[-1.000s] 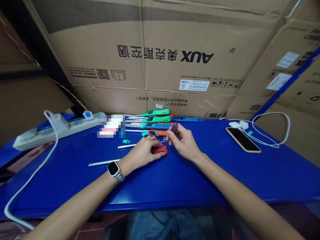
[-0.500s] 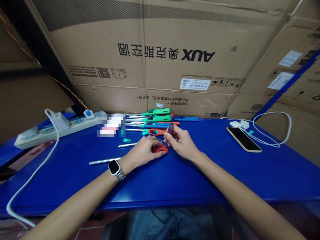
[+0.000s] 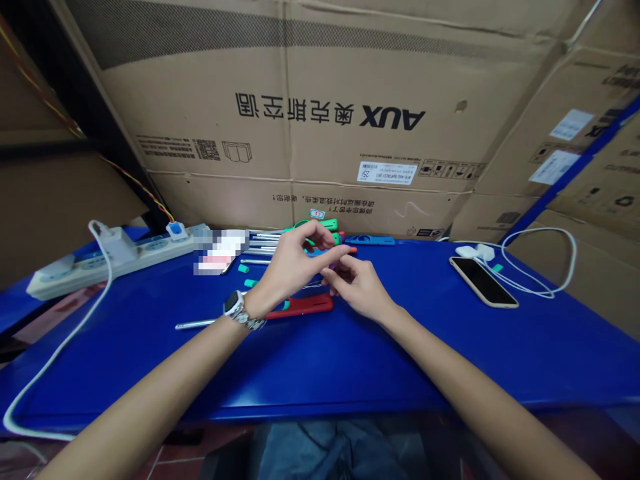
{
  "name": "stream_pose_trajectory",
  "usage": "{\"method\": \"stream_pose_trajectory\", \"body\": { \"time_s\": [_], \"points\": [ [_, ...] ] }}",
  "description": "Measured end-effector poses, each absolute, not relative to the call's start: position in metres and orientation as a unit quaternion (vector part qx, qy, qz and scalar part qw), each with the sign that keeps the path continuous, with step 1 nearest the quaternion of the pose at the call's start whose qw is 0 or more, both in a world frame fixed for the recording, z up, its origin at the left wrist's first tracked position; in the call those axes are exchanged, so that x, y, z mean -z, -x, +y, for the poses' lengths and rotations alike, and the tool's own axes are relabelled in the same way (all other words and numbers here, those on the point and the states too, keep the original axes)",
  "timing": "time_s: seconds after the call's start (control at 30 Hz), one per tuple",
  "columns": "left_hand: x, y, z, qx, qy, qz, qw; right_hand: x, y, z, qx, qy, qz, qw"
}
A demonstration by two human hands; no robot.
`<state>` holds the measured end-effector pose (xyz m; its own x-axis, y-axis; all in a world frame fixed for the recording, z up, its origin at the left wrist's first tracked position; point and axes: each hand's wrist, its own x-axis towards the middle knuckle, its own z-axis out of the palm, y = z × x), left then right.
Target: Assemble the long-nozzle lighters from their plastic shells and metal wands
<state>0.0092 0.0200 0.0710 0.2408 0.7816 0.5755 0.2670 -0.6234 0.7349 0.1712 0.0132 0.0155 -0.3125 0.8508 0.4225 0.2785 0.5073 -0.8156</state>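
My left hand (image 3: 293,261), with a watch on its wrist, is raised above the blue table (image 3: 350,360). Its fingers are pinched together and reach toward my right hand (image 3: 357,285). What they hold is hidden. My right hand is closed on a small purple piece (image 3: 331,267), of which only a sliver shows between the two hands. A red lighter handle (image 3: 303,306) lies on the table just below my hands. Its thin metal rod (image 3: 195,325) points left.
A pile of green, blue and red long-nosed lighters (image 3: 370,240) lies behind my hands. Small teal caps (image 3: 243,269) are to their left. A power strip (image 3: 120,257) sits at the far left. A phone (image 3: 483,281) and a white charger (image 3: 477,251) with its cable are on the right. Cardboard boxes (image 3: 325,113) stand behind.
My left hand has let go of the red handle, risen and moved to meet the right hand. The red handle now lies uncovered on the table. The purple piece has dropped lower, mostly hidden.
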Motion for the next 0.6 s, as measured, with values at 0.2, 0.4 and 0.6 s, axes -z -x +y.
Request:
{"method": "stream_pose_trajectory", "body": {
  "time_s": [0.2,0.4,0.6],
  "points": [
    [-0.068,-0.018,0.022,-0.536,-0.725,0.328,0.282,-0.017,-0.169,0.012,-0.319,0.383,-0.742,0.448],
    [-0.068,-0.01,0.021,-0.526,-0.752,0.305,0.254,-0.037,-0.178,0.01,-0.368,0.344,-0.733,0.456],
    [-0.069,-0.008,0.022,-0.489,-0.787,0.281,0.249,-0.048,-0.183,0.008,-0.388,0.335,-0.728,0.455]
  ]
}}
